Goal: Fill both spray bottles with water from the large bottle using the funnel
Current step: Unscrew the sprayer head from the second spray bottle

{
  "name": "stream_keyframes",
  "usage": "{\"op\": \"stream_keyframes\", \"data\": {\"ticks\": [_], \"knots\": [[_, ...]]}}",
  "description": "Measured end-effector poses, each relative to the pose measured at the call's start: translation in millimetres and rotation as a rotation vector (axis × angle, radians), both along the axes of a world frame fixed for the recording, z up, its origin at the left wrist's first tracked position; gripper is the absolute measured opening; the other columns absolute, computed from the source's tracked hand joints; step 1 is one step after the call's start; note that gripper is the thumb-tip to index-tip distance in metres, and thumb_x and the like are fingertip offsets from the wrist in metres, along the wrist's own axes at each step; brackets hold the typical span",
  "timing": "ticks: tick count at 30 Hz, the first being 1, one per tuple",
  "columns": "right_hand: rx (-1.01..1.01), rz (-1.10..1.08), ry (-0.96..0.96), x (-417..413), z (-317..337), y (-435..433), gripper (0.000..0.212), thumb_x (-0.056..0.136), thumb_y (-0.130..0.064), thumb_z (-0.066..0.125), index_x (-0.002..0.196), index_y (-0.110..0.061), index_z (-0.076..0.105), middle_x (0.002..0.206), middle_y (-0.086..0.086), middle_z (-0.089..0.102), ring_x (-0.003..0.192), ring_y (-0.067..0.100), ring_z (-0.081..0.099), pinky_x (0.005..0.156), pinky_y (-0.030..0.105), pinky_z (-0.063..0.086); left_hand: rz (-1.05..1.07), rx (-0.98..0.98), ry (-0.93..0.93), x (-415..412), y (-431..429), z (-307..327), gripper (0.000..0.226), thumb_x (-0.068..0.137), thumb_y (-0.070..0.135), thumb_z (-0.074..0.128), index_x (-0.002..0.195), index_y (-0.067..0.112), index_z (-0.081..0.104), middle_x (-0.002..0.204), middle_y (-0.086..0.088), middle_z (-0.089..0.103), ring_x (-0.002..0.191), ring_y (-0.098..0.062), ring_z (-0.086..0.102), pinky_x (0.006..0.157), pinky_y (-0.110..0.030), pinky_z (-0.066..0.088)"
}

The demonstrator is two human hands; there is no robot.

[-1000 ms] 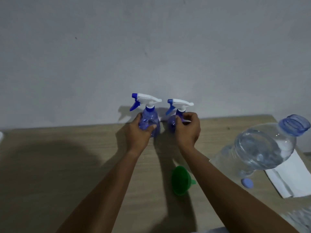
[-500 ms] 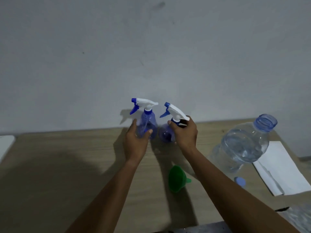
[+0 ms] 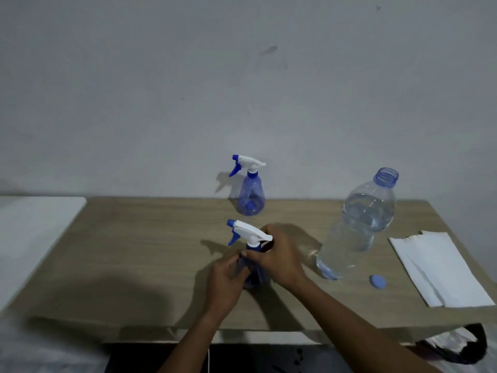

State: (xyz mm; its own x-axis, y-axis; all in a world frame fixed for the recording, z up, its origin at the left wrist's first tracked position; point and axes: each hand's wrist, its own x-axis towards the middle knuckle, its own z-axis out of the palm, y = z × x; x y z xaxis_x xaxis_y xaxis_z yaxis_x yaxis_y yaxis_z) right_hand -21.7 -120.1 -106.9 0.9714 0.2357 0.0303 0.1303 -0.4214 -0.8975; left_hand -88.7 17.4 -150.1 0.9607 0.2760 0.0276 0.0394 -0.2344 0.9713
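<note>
A blue spray bottle [image 3: 250, 196] with a white trigger head stands alone at the back of the wooden table [image 3: 150, 238], by the wall. A second spray bottle [image 3: 248, 234] stands nearer me at the table's middle. My left hand [image 3: 224, 277] holds its blue body. My right hand [image 3: 279, 258] grips its neck just under the white head. The large clear water bottle [image 3: 360, 224] stands uncapped to the right, partly filled. Its blue cap [image 3: 377, 281] lies beside it. No funnel shows in this view.
A white sheet of paper [image 3: 435, 267] lies at the table's right end. A white surface [image 3: 32, 232] adjoins the table on the left. A dark object [image 3: 462, 345] hangs below the front right corner. A grey wall rises right behind the table.
The right-hand spray bottle has come toward me from the wall to the table's middle. My left hand left the other bottle and now holds this one. The view has pulled back.
</note>
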Motion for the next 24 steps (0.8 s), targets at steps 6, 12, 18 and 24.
{"op": "stream_keyframes", "data": {"ticks": [6, 12, 18, 24], "knots": [[-0.05, 0.036, -0.128, -25, -20, -6, 0.03, 0.068, -0.034, 0.087, 0.086, -0.027, 0.064, 0.077, -0.009, 0.069, 0.071, 0.006, 0.064, 0.064, 0.028, 0.05, -0.019, 0.103, 0.037, -18, 0, -10, 0.016, 0.084, 0.002, 0.064, 0.087, 0.015, 0.073, 0.083, -0.002, 0.075, 0.08, -0.025, 0.072, 0.072, -0.054, 0.056], [-0.028, 0.109, -0.139, -22, -24, -16, 0.022, 0.073, -0.027, 0.087, 0.081, -0.03, 0.066, 0.076, -0.011, 0.069, 0.073, 0.006, 0.065, 0.063, 0.021, 0.047, -0.077, 0.12, 0.072, -18, 4, -7, 0.029, 0.088, 0.004, 0.07, 0.114, 0.014, 0.075, 0.101, 0.005, 0.078, 0.092, 0.003, 0.07, 0.085, -0.028, 0.059], [-0.049, 0.225, -0.097, -10, -21, -20, 0.018, 0.073, -0.03, 0.082, 0.076, -0.032, 0.065, 0.072, -0.012, 0.067, 0.068, 0.007, 0.062, 0.064, 0.028, 0.048, -0.165, 0.169, 0.077, -14, 14, -6, 0.031, 0.088, 0.003, 0.072, 0.118, 0.012, 0.074, 0.109, 0.01, 0.075, 0.096, 0.016, 0.062, 0.084, -0.012, 0.051], [-0.085, 0.372, -0.033, -3, -19, -30, 0.027, 0.085, -0.012, 0.078, 0.109, -0.024, 0.074, 0.096, -0.002, 0.073, 0.079, -0.001, 0.065, 0.075, 0.018, 0.05, -0.214, 0.22, 0.071, -13, 15, -9, 0.024, 0.092, 0.008, 0.07, 0.115, 0.012, 0.075, 0.1, 0.009, 0.075, 0.088, 0.019, 0.064, 0.077, -0.003, 0.044]]}}
